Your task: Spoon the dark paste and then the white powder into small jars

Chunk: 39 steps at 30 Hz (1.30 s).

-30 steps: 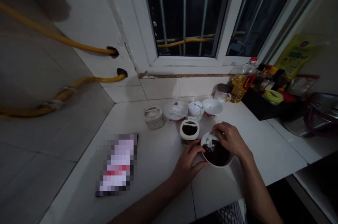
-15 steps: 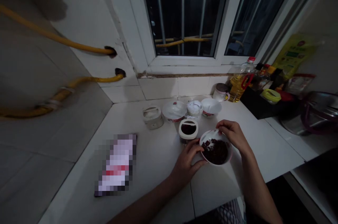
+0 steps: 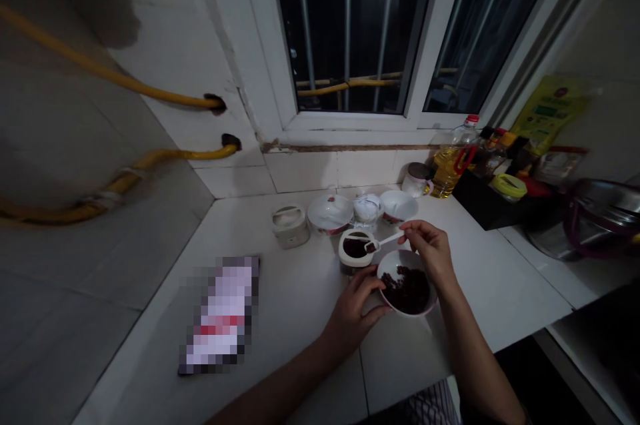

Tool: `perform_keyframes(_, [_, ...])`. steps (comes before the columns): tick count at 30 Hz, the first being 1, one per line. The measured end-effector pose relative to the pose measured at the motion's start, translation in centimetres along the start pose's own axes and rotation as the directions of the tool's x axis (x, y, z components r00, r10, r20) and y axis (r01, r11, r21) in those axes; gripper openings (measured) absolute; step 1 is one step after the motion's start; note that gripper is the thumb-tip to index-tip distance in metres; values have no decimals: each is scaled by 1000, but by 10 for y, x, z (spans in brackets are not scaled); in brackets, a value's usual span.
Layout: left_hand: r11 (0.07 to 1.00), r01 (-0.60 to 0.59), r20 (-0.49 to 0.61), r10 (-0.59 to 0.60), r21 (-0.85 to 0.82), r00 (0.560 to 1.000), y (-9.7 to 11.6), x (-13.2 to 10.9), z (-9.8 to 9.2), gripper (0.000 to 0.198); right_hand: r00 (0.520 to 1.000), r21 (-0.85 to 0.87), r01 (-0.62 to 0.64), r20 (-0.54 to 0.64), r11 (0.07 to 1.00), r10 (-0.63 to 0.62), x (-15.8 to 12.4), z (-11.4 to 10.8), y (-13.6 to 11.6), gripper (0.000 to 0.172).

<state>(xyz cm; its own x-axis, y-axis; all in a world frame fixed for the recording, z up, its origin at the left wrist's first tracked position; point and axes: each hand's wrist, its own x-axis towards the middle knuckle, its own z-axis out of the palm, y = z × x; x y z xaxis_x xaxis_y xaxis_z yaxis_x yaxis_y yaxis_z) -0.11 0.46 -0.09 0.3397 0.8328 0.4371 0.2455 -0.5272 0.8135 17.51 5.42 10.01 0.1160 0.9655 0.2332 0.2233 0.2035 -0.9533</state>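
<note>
My left hand (image 3: 357, 305) grips the near-left rim of a white bowl (image 3: 429, 310), which holds a dark red-brown, crumbly food (image 3: 407, 288). Between the fingers of my right hand (image 3: 430, 248) is the handle of a small white spoon (image 3: 390, 239). Some of the dark food sits in the spoon's head, at the right rim of a square jar (image 3: 349, 262) with a cream-coloured rim. Dark contents (image 3: 354, 248) show inside that jar. It stands just behind the bowl, close to my left fingertips.
Behind are a second jar (image 3: 291, 228), two white bowls (image 3: 330, 215) (image 3: 400, 203), a white-topped container (image 3: 367, 208) and a lidded glass mug (image 3: 417, 179). An oil bottle (image 3: 447, 168), a black condiment box (image 3: 487, 205) and a metal pot (image 3: 555, 225) line the right. A blurred-out flat object (image 3: 220, 315) lies left.
My right hand has lifted the spoon out of the bowl and brought it up and left to the jar's rim, carrying some dark food. My left hand stays on the bowl.
</note>
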Motion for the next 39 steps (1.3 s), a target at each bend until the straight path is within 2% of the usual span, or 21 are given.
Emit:
perform_keyframes(2, [1000, -6, -4, 6, 0, 1000, -1, 0, 1, 23, 981, -107, 191, -13, 976, -194, -5, 8, -2, 18])
perform_keyframes(3, [1000, -11, -5, 11, 2, 1000, -2, 0, 1, 23, 952, -176, 303, 18, 937, -305, -7, 10, -3, 17])
perform_keyframes(5, [1000, -20, -7, 20, 11, 1000, -2, 0, 1, 23, 853, -296, 521, 166, 800, -494, -10, 14, -4, 18])
perform_keyframes(7, [1000, -20, -9, 20, 21, 1000, -1, 0, 1, 22, 740, -345, 672, 320, 655, -591, -12, 14, -4, 22])
perform_keyframes(8, [1000, -19, -12, 20, 23, 1000, -1, 0, 1, 22, 707, -351, 708, 357, 613, -611, -12, 13, -4, 24])
perform_keyframes(9, [1000, -21, -13, 21, 23, 1000, -1, 0, 1, 22, 696, -356, 718, 355, 598, -624, -13, 10, -4, 24])
perform_keyframes(11, [999, -26, -13, 27, 18, 1000, -1, 0, 1, 23, 724, -364, 687, 272, 629, -634, -13, 1, -3, 21])
perform_keyframes(13, [999, -33, -14, 33, 12, 999, -1, -1, 1, 24, 782, -372, 613, 160, 697, -603, -11, -12, -1, 17])
perform_keyframes(15, [999, -32, -17, 32, 14, 999, -1, -1, 0, 24, 837, -411, 530, 112, 742, -536, -8, -26, 3, 14])
perform_keyframes(18, [999, -22, -14, 22, 24, 1000, 1, -1, -1, 24, 890, -544, 449, 201, 709, -410, -4, -40, 8, 16])
perform_keyframes(20, [1000, -5, -3, 5, 29, 1000, 2, 0, -2, 24, 912, -619, 411, 260, 669, -318, -2, -41, 10, 19])
perform_keyframes(22, [999, 6, 4, -6, 32, 1000, 4, 0, -2, 23, 924, -660, 379, 314, 649, -220, -2, -37, 9, 22])
perform_keyframes(24, [999, 8, 10, -9, 35, 1000, 4, 0, -2, 23, 923, -653, 350, 365, 672, -126, -3, -30, 7, 23])
perform_keyframes(28, [999, 19, 10, -19, 37, 1000, 2, -1, -2, 23, 899, -513, 263, 438, 817, -15, -7, -21, 6, 22])
perform_keyframes(33, [999, 17, 9, -18, 31, 1000, 2, -1, -2, 22, 922, -335, -12, 361, 942, 140, -4, -25, 7, 17])
perform_keyframes(39, [1000, 0, -11, 0, 21, 1000, 4, 0, -3, 20, 931, -183, -214, 259, 960, 257, 4, -30, 6, 15])
